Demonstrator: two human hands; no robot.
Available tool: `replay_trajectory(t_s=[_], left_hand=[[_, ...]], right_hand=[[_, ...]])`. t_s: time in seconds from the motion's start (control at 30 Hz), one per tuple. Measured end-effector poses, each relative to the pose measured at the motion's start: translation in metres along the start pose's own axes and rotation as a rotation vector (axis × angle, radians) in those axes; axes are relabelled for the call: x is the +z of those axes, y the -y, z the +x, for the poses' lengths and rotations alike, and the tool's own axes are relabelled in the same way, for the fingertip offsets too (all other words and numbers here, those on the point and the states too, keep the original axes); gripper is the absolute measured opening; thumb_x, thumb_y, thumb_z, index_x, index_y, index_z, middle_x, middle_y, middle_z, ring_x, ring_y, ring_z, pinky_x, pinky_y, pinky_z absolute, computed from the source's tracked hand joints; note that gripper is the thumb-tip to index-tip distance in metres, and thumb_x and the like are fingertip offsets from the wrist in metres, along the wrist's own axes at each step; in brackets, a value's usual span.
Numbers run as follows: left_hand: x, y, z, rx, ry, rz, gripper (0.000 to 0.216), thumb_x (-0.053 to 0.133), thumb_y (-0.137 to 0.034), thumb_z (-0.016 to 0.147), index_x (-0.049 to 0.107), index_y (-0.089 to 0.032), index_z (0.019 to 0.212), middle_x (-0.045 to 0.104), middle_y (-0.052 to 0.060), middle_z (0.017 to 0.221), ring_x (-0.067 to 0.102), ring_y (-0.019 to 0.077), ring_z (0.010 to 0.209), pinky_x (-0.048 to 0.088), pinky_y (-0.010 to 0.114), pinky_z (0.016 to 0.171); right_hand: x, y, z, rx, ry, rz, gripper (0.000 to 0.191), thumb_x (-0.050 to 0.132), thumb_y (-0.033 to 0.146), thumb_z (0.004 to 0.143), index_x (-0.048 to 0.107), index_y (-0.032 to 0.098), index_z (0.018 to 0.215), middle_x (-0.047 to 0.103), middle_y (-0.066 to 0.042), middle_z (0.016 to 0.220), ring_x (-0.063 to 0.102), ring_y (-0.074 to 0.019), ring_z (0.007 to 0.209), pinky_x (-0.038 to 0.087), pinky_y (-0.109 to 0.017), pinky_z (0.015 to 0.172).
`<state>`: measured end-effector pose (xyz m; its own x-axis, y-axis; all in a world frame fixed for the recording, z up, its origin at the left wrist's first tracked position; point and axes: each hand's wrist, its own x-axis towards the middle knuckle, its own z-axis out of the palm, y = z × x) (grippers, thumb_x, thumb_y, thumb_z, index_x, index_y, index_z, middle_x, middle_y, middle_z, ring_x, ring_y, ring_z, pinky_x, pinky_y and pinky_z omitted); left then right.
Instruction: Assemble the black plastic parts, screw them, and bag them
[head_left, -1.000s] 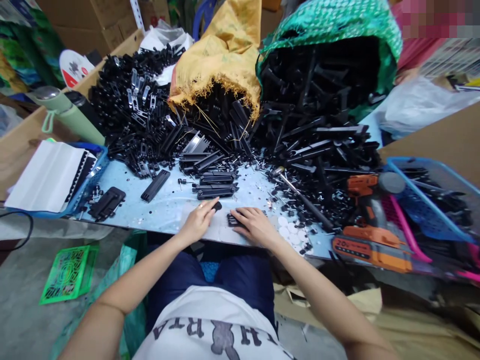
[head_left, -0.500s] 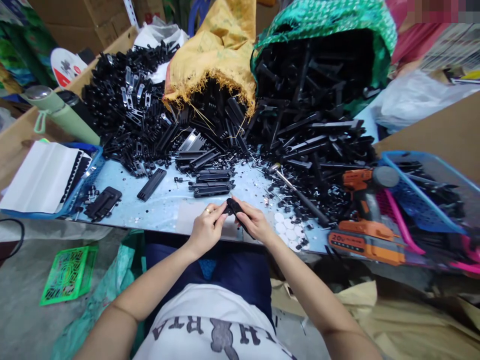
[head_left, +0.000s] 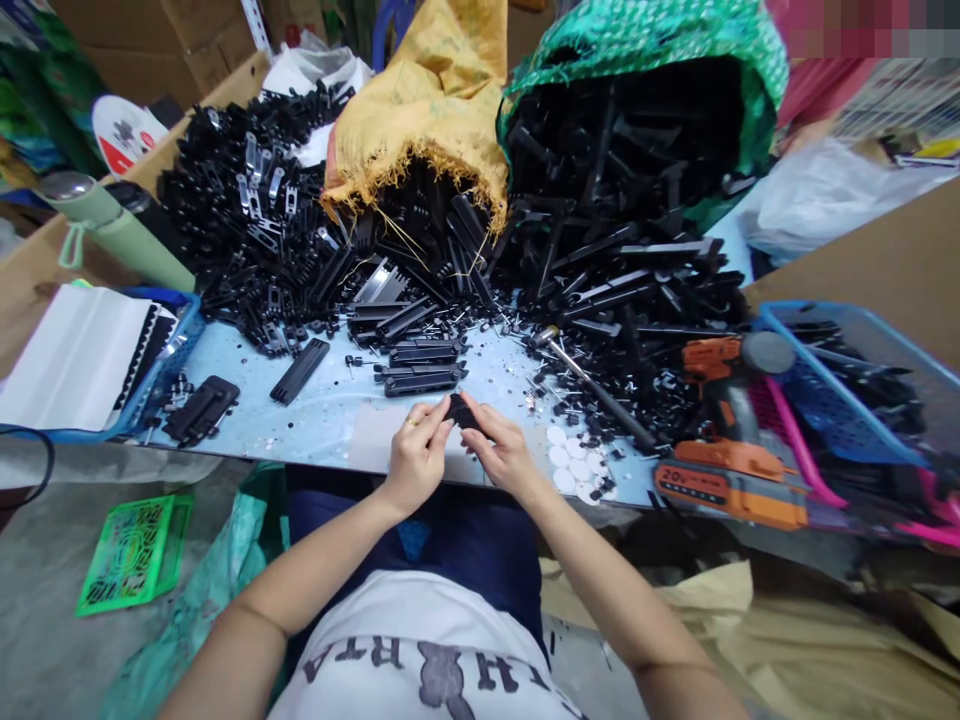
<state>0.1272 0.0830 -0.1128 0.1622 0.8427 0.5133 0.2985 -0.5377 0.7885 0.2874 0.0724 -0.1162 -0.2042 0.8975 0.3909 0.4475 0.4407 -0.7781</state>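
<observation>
On my feed I follow the table's front edge from left to right, close to the wearer's lap. Blue surface shows between a black bracket on the left and the two hands. A flat black bar lies along that stretch, and stacked black pieces sit just beyond the fingers. White discs and a hammer bound the space on the right; past them stands an orange drill.

I see the small black part held above the table near its front edge. It is dark and mostly covered by fingers; I cannot tell whether it is one piece or several. The left hand pinches it between thumb and fingers, and the right hand grips its other side, both nearly closed.

At far left, a blue basket holds white sheets. Next, a yellow sack and a green sack spill black parts from their mouths. A second blue basket, far right, contains more dark pieces.
</observation>
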Motion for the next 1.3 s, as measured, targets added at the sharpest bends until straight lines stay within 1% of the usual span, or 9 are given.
replay_trajectory(t_s=[0.1, 0.53, 0.7, 0.8, 0.93, 1.0, 1.1, 1.2, 1.3], left_hand=[[0.007, -0.008, 0.0, 0.006, -0.116, -0.008, 0.037, 0.044, -0.018, 0.09, 0.052, -0.021, 0.126, 0.058, 0.009, 0.1, 0.057, 0.0146, 0.094, 0.049, 0.029, 0.081], [-0.011, -0.001, 0.021, 0.122, 0.038, -0.087, 0.034, 0.045, -0.017, 0.09, 0.056, -0.021, 0.122, 0.059, 0.007, 0.097, 0.057, 0.0133, 0.089, 0.049, 0.026, 0.076], [-0.011, 0.009, 0.024, 0.13, 0.091, -0.07, 0.033, 0.043, -0.021, 0.091, 0.056, -0.02, 0.12, 0.06, 0.008, 0.098, 0.058, 0.0146, 0.091, 0.05, 0.028, 0.077], [-0.004, 0.022, 0.005, -0.062, 0.021, 0.001, 0.034, 0.038, -0.026, 0.092, 0.054, -0.02, 0.122, 0.059, 0.01, 0.105, 0.06, 0.0157, 0.088, 0.051, 0.03, 0.076], [-0.006, 0.035, -0.025, -0.274, 0.05, 0.284, 0.045, 0.039, -0.023, 0.089, 0.038, -0.02, 0.135, 0.053, 0.016, 0.117, 0.059, 0.0226, 0.096, 0.052, 0.039, 0.078], [-0.011, 0.036, -0.029, -0.145, 0.216, 0.491, 0.053, 0.045, -0.016, 0.084, 0.036, -0.021, 0.136, 0.045, 0.017, 0.129, 0.046, 0.0296, 0.118, 0.043, 0.048, 0.093], [-0.014, 0.035, -0.016, 0.194, 0.569, 0.629, 0.054, 0.044, -0.006, 0.082, 0.043, -0.027, 0.131, 0.05, 0.011, 0.127, 0.037, 0.0293, 0.126, 0.024, 0.059, 0.104], [-0.01, 0.035, 0.003, 0.366, 0.806, 0.69, 0.052, 0.038, -0.003, 0.084, 0.045, -0.028, 0.129, 0.06, 0.008, 0.102, 0.052, 0.0231, 0.106, 0.028, 0.055, 0.101], [-0.01, 0.034, 0.011, 0.334, 0.832, 0.791, 0.049, 0.036, -0.002, 0.083, 0.048, -0.022, 0.126, 0.06, 0.009, 0.094, 0.055, 0.0218, 0.091, 0.04, 0.044, 0.086]], right_hand=[[0.018, 0.01, -0.003, 0.034, -0.134, 0.035, 0.05, 0.042, 0.032, 0.091, 0.035, 0.025, 0.14, 0.058, -0.009, 0.098, 0.058, -0.0153, 0.075, 0.052, -0.031, 0.069], [0.041, 0.016, -0.006, 0.054, -0.324, -0.015, 0.052, 0.042, 0.031, 0.09, 0.032, 0.025, 0.141, 0.059, -0.011, 0.104, 0.059, -0.0191, 0.084, 0.052, -0.035, 0.073], [0.047, 0.01, -0.008, 0.054, -0.319, -0.052, 0.053, 0.04, 0.034, 0.091, 0.031, 0.022, 0.142, 0.059, -0.012, 0.108, 0.059, -0.0207, 0.092, 0.051, -0.037, 0.08], [0.046, -0.001, -0.002, 0.071, -0.147, -0.071, 0.052, 0.035, 0.034, 0.093, 0.029, 0.023, 0.143, 0.059, -0.01, 0.108, 0.06, -0.0187, 0.088, 0.052, -0.034, 0.078], [0.012, -0.028, 0.04, 0.005, 0.268, -0.424, 0.046, 0.041, 0.038, 0.09, 0.044, 0.023, 0.134, 0.058, -0.01, 0.113, 0.058, -0.0221, 0.096, 0.051, -0.036, 0.078], [-0.021, -0.046, 0.079, 0.032, 0.2, -0.654, 0.044, 0.044, 0.035, 0.089, 0.049, 0.019, 0.129, 0.055, -0.012, 0.118, 0.055, -0.0242, 0.102, 0.049, -0.039, 0.083], [-0.077, -0.077, 0.143, 0.173, -0.255, -0.948, 0.038, 0.033, 0.018, 0.091, 0.052, 0.014, 0.124, 0.05, -0.016, 0.126, 0.045, -0.0274, 0.116, 0.042, -0.047, 0.09], [-0.119, -0.106, 0.189, 0.038, -0.17, -1.122, 0.036, 0.031, 0.008, 0.088, 0.058, 0.01, 0.112, 0.043, -0.016, 0.134, 0.034, -0.0285, 0.128, 0.029, -0.056, 0.1], [-0.141, -0.121, 0.204, -0.09, -0.005, -1.145, 0.03, 0.037, 0.003, 0.083, 0.063, 0.011, 0.097, 0.048, -0.01, 0.131, 0.034, -0.0256, 0.129, 0.02, -0.059, 0.105]])
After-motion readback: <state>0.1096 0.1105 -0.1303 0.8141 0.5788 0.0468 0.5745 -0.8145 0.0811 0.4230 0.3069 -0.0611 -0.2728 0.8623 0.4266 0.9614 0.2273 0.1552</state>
